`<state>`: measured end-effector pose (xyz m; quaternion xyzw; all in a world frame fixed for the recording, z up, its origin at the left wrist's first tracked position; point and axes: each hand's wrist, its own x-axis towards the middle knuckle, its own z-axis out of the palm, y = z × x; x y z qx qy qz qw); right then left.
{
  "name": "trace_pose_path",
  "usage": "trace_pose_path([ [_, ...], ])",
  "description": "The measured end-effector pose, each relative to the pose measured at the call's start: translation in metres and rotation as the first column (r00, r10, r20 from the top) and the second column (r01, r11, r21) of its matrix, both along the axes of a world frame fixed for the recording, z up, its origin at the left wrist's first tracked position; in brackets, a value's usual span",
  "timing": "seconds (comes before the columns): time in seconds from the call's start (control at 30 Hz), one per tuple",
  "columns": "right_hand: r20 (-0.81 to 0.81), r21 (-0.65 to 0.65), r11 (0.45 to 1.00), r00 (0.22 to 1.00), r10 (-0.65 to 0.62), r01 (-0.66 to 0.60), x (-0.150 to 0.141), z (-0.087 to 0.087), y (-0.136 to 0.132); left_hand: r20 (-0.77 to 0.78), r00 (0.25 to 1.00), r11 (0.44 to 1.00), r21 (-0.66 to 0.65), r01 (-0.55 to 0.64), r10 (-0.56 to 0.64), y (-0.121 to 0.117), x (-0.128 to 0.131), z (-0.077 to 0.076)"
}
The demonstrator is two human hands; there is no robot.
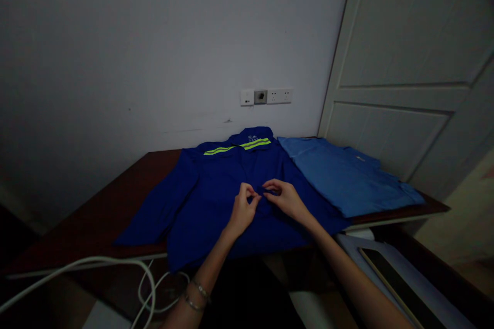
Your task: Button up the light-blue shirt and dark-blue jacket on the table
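Note:
A dark blue work jacket (216, 190) with yellow-green reflective stripes at the collar lies spread flat on a dark wooden table (116, 200). My left hand (244, 209) and my right hand (284, 196) meet at the middle of the jacket's front. Both pinch the cloth along its front opening, fingertips almost touching. What lies between the fingers beyond the fabric is too small to make out. Bracelets sit on my left wrist.
A folded lighter blue garment (347, 177) lies on the table's right part. White cables (116, 272) hang off the front edge at left. A flat dark device (401, 285) rests on a light surface at lower right. Wall sockets (266, 96) and a white door (417, 61) stand behind.

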<state>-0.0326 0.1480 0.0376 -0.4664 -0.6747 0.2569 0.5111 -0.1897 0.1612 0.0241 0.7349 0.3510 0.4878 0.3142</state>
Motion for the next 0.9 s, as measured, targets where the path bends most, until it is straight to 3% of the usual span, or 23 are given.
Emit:
trace_pose_path([
  [0.3,0.005,0.015,0.997,0.997,-0.080,0.080,0.002,-0.004,0.017,0.051,0.999,0.990,-0.138,0.019,-0.013,0.021,0.001,-0.003],
  [0.47,-0.059,-0.043,0.998,0.997,-0.055,0.052,0.005,-0.007,0.028,0.095,0.995,0.984,-0.174,0.027,-0.011,0.030,0.004,-0.004],
  [0.7,-0.149,-0.019,0.999,0.988,-0.051,0.049,0.005,-0.002,0.046,0.046,0.993,0.987,-0.112,0.111,-0.107,0.041,0.004,0.015],
  [0.8,-0.170,0.016,0.998,0.984,-0.052,0.055,0.004,0.003,0.056,0.004,0.996,0.995,-0.054,0.084,-0.084,0.052,0.004,0.024],
  [0.9,-0.186,0.074,0.994,0.980,-0.065,0.080,0.003,0.001,0.065,-0.028,0.998,0.998,-0.046,0.048,-0.049,0.064,0.004,0.021],
])
